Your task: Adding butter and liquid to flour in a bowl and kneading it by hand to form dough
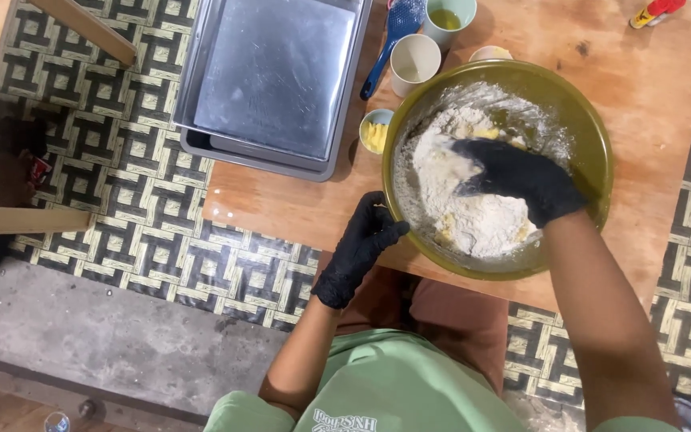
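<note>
Flour (473, 216) lies mostly dry with butter lumps unmixed, right hand (517, 178) spread pressing in, left hand (365, 240) gripping the green bowl (593, 152) at nine o'clock.

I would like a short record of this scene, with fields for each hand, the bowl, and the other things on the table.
left hand: left hand in a black glove, gripping the rim of the green bowl
right hand: right hand in a black glove, inside the bowl, pressing into the flour mixture
bowl contents: white flour with yellow lumps
table: wooden table
beside bowl: stacked metal trays, blue scoop, beige cup, cup of yellow liquid, small cup of yellow pieces
</note>
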